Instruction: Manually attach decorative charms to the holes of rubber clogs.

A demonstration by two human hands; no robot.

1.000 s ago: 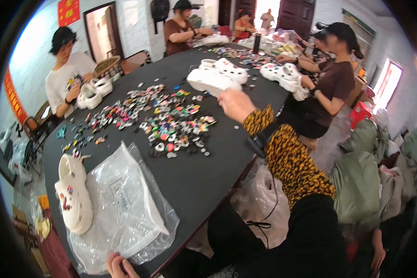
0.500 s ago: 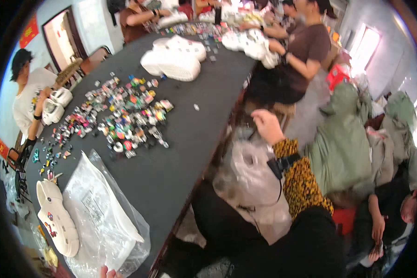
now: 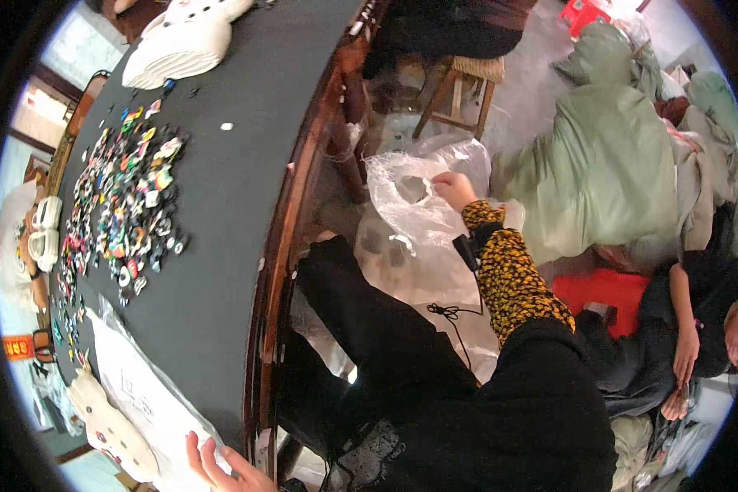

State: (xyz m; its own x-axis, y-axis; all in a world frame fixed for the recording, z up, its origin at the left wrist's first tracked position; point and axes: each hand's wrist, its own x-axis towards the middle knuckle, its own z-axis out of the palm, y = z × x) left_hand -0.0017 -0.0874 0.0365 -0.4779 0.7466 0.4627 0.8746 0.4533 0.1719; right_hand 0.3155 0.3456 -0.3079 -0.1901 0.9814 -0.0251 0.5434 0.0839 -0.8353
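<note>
My right hand [image 3: 455, 190], below a leopard-print cuff with a black band, pinches the rim of a large clear plastic bag [image 3: 402, 213] that stands on the floor beside the table. At the table's near edge my left hand [image 3: 230, 469] lies with fingers apart, over the corner of a flat clear plastic bag [image 3: 139, 385]. Whether it touches the bag is unclear. Left of the flat bag rests a white clog [image 3: 115, 426] with a few small charms on it. Farther up the black table [image 3: 221, 246] spreads a heap of colourful small charms [image 3: 127, 197].
White clogs [image 3: 184, 49] sit at the table's far end. A person [image 3: 16, 246] across the table is next to another white pair. Green sacks [image 3: 607, 164], a wooden stool [image 3: 463, 90] and a seated person [image 3: 672, 328] are to the right.
My view has swung right and down. My right hand has come to the floor bag's rim and closed on it. More of my left hand has entered, near the flat bag's corner.
</note>
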